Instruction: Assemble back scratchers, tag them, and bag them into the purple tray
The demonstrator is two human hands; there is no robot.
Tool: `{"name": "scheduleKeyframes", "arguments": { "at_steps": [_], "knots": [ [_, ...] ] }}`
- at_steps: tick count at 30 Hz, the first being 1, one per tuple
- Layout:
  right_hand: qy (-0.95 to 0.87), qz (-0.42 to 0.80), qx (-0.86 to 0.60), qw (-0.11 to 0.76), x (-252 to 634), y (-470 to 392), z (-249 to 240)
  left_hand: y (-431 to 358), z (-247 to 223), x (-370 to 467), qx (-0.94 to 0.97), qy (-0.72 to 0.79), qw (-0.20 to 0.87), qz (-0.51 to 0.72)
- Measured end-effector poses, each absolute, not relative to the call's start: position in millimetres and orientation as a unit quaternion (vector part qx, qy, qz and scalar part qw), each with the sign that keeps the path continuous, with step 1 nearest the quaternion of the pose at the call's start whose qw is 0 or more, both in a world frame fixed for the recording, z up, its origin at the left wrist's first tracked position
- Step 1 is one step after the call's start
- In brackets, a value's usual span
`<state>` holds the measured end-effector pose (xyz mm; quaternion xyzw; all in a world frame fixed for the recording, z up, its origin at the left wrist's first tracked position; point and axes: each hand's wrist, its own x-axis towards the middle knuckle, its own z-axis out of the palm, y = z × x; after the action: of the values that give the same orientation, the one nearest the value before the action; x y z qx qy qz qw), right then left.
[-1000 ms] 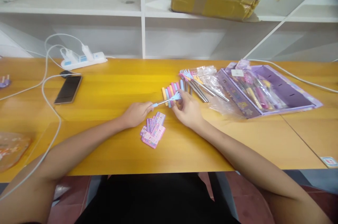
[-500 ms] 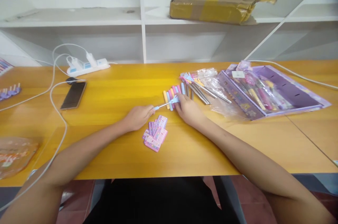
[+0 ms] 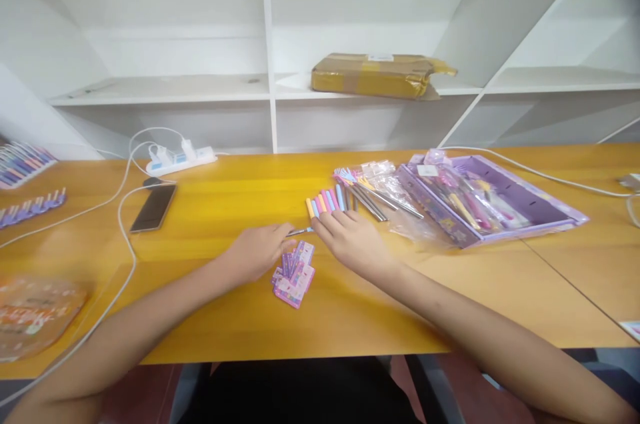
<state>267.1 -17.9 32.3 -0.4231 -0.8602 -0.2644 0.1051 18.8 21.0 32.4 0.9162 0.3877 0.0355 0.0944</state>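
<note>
My left hand (image 3: 260, 251) is closed on a thin metal rod (image 3: 299, 232), which spans the gap to my right hand. The rod's light blue far end is mostly hidden by the fingers of my right hand (image 3: 353, 237); those fingers lie close together, bent over that end. Just beyond my right hand sits a row of coloured tubes (image 3: 325, 199) in yellow, blue and pink. Below the rod, between the hands, lies a small pile of pink and purple cards (image 3: 295, 281). Metal rods with coloured claw-shaped ends (image 3: 367, 197) rest behind my right hand.
A purple box (image 3: 530, 204) with wrapped items stands at the right, clear plastic bags (image 3: 420, 231) beside it. At the left are a phone (image 3: 154, 207), a power strip (image 3: 187, 161), white cables and an orange bag (image 3: 37, 317). A taped parcel (image 3: 373, 76) sits on the shelf.
The view has tilted up. The rod's blue claw end, visible before at my right fingertips, is now mostly covered by my right hand, whose fingers have come down over it.
</note>
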Motion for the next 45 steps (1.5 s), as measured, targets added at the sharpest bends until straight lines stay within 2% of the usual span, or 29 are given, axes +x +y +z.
{"name": "scheduleKeyframes", "arguments": {
  "at_steps": [6, 13, 17, 23, 31, 38, 45],
  "knots": [
    [-0.859, -0.225, -0.433, 0.156, 299.1, -23.4, 33.9, 26.7, 39.5, -1.1, 0.909, 0.416, 0.006, 0.019],
    [-0.778, -0.222, -0.543, 0.226, 481.7, -31.4, 8.5, 41.7, 54.3, -119.5, 0.883, 0.470, 0.001, 0.014],
    [-0.791, -0.176, -0.542, 0.222, 539.6, -51.0, -3.0, 27.9, 52.0, -146.2, 0.887, 0.460, 0.026, -0.003],
    [-0.789, -0.132, -0.556, 0.226, 537.5, -64.4, -8.9, 21.6, 41.6, -139.8, 0.887, 0.460, 0.050, 0.004],
    [-0.728, -0.090, -0.656, 0.179, 539.6, -78.9, -9.5, 25.1, 29.3, -151.2, 0.901, 0.423, -0.043, 0.081],
    [-0.651, -0.016, -0.700, 0.293, 528.2, -63.0, -2.0, 29.9, 41.4, -148.5, 0.892, 0.440, 0.007, 0.104],
    [-0.590, -0.061, -0.681, 0.429, 498.8, -27.2, 28.5, 40.9, 52.5, -131.4, 0.909, 0.386, 0.006, 0.156]
  ]
}}
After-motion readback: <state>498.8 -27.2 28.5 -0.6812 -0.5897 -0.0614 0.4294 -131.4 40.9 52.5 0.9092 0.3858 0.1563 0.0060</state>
